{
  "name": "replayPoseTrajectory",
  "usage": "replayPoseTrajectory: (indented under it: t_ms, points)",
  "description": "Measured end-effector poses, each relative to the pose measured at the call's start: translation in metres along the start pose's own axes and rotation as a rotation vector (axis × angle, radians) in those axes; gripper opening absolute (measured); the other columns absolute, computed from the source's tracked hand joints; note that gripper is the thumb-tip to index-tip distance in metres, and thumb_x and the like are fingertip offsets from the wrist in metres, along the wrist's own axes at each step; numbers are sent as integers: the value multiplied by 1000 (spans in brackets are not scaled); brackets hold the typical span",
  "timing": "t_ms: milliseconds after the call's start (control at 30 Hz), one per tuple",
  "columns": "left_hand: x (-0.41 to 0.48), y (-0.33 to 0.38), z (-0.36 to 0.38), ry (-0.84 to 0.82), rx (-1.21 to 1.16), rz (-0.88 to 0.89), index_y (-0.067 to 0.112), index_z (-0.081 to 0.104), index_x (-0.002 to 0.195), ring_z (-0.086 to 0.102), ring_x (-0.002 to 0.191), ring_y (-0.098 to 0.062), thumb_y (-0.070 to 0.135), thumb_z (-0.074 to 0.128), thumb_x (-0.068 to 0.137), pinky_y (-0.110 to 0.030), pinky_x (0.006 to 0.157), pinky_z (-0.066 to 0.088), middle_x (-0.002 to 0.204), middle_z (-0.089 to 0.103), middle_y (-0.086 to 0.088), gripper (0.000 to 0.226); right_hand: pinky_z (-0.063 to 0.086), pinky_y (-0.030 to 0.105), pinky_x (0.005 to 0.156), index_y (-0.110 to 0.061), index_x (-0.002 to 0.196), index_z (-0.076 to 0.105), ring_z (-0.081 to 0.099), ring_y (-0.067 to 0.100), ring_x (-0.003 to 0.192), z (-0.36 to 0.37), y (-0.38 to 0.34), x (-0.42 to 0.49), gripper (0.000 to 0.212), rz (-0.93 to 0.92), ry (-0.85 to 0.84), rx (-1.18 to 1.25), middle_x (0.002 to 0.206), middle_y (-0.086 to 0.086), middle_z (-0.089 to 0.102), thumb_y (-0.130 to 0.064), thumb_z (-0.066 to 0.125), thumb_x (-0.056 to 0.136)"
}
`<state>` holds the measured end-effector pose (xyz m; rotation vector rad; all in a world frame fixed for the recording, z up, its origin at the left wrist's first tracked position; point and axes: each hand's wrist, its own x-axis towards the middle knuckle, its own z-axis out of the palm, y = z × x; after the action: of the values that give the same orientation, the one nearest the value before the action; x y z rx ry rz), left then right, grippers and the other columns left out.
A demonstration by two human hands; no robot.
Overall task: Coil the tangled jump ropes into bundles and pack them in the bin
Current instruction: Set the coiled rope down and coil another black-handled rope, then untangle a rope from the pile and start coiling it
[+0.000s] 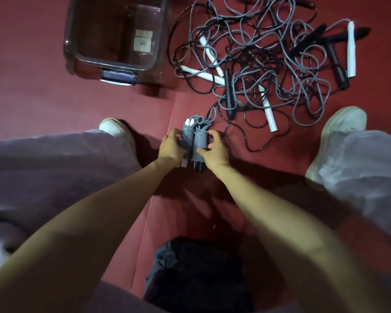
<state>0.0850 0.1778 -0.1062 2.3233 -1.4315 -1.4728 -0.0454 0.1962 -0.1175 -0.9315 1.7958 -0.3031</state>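
Note:
Two coiled grey rope bundles sit side by side between my hands, low over the red floor. My left hand (171, 146) grips the left bundle (185, 136), wound around white handles. My right hand (213, 149) grips the right bundle (200, 143), wound around a black handle. A grey cord runs from the bundles up to the tangled pile of jump ropes (264, 62) at the upper right, which has grey and black cords with white and black handles. The clear plastic bin (77, 53) stands at the upper left, with only a pale label showing on its bottom.
My legs in pale trousers and white shoes (116, 129) (339, 136) flank the hands. A dark bag (196, 274) lies on the red floor near the bottom. A loose black cord (246, 141) trails just right of my right hand.

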Motion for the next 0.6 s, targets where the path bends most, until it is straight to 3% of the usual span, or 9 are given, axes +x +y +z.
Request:
replayPoseTrajectory:
  t_ms: [167,333,467,600]
  points:
    - [1,-7,1,-12,-40,-24,14,49,133,56,115,-33,-1,68,77,-40,101,44,121,60,-18,61,46,37,90,-20,145,36,58,35,108,1,-2,-1,69,7,-65,-34,122,17,60,-9,67,85]
    - [-8,6,0,-53,29,-27,14,38,145,53,121,-35,14,57,92,-38,102,41,131,57,-18,57,42,32,99,-18,150,29,55,26,118,-16,-9,-10,77,20,-149,23,130,10,55,-10,70,85]
    - [-18,27,0,69,26,39,4,40,139,41,127,-38,12,53,93,-34,103,29,134,48,-25,49,43,27,90,-9,130,54,61,26,108,-53,-17,-12,47,-36,8,30,120,13,64,-12,70,85]
    - [-21,76,-8,112,-129,179,2,47,132,49,120,-33,6,55,92,-29,98,34,132,48,-21,41,44,28,86,-7,124,56,61,26,100,-114,-31,-3,40,-129,192,61,111,13,65,-8,67,86]
